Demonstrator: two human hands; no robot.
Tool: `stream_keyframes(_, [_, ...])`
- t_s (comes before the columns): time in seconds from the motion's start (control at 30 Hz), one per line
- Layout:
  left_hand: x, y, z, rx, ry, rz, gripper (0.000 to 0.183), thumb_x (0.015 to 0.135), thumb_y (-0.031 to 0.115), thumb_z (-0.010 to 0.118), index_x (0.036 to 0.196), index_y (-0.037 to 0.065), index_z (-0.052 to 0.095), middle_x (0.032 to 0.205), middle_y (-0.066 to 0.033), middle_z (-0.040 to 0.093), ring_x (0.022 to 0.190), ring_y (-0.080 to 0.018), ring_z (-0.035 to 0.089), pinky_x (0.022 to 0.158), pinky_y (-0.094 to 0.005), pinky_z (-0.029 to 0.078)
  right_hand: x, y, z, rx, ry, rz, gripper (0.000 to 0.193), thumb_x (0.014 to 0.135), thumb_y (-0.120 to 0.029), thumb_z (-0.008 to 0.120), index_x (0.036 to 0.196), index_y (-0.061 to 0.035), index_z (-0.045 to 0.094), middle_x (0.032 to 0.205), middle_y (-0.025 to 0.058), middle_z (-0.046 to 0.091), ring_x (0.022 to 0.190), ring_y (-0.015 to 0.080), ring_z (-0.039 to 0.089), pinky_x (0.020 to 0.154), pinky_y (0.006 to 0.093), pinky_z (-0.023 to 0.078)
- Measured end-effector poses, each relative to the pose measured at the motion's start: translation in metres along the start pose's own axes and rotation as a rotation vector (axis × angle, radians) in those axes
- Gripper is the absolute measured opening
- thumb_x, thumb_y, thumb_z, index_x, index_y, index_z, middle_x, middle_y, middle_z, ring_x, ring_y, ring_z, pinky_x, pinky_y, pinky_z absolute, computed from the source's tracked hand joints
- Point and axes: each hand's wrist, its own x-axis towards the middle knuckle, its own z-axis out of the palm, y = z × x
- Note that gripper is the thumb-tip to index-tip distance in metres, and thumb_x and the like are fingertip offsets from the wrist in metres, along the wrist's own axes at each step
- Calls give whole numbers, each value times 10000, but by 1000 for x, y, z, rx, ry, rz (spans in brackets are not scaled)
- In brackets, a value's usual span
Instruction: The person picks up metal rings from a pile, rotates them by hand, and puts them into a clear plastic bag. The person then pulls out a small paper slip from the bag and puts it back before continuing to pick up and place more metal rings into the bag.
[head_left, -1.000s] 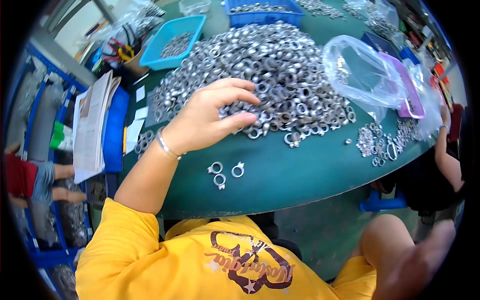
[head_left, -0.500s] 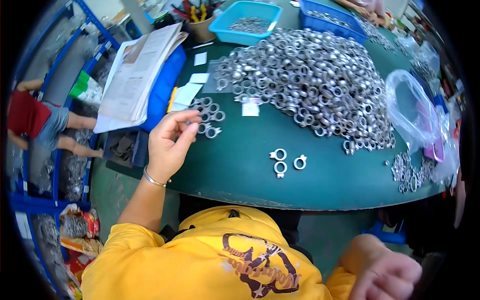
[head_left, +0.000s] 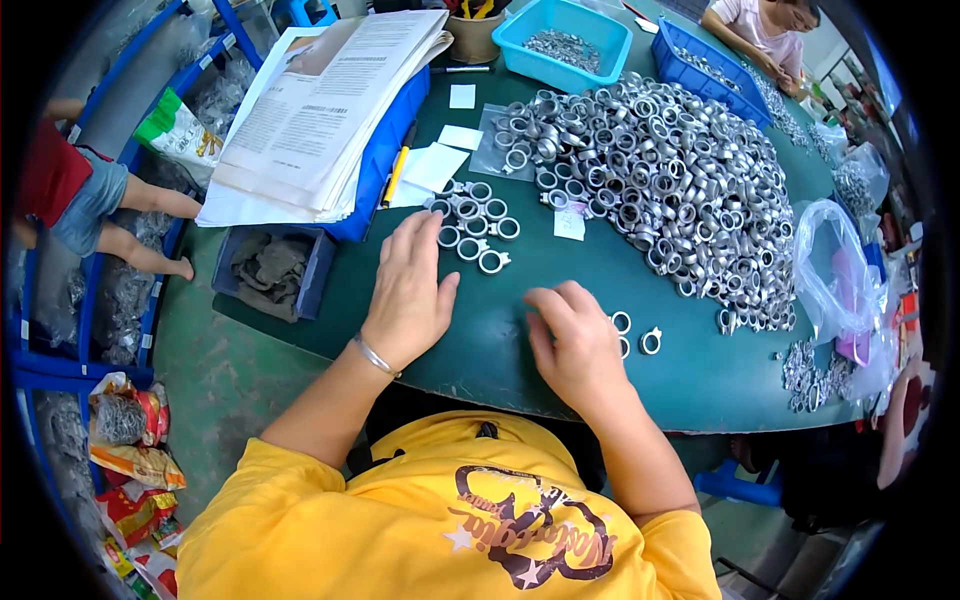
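My left hand [head_left: 410,290] is open over the near left part of the table, fingers stretched toward a small cluster of grey metal rings [head_left: 478,225] with small lugs. Its fingertips reach the cluster's near left edge; I cannot tell whether they touch. My right hand [head_left: 578,345] hovers to the right, fingers loosely curled, thumb and forefinger apart, nothing seen between them. Just past it lie a few separate rings [head_left: 650,341], partly hidden by that hand. A large heap of similar metal rings [head_left: 670,180] covers the table's middle and right.
Light blue tray [head_left: 510,35] and darker blue basket [head_left: 668,60] stand behind the heap. Papers [head_left: 300,120] lie on a blue bin at left, above a box of dark cloth [head_left: 265,275]. Clear plastic bags [head_left: 830,260] lie right. A co-worker [head_left: 765,40] sits far right; another person's legs [head_left: 145,225] show left.
My right hand has come up from the lower right to over the table, beside the loose rings. My left hand has unfolded its fingers beside the small cluster. The whole view has shifted.
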Motion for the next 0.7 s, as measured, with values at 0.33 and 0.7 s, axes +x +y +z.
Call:
stream_keyframes(0.33, [1,-14,1,-83,-33,38,360,693,-1,637,1038,17,538,1092,-143,496,965,-278,512,823,-343,416,32,1,41,-31,-57,3,175,702,-133,676,814,-45,573,817,104,511,737,281,523,628,357,453])
stream_keyframes(0.7, [-1,-17,-1,-1047,-203,-296,163,832,-51,535,991,-44,567,936,-95,564,758,-115,590,665,-205,499,34,11,37,816,-68,143,132,710,26,680,814,10,601,900,114,609,739,165,599,628,246,493])
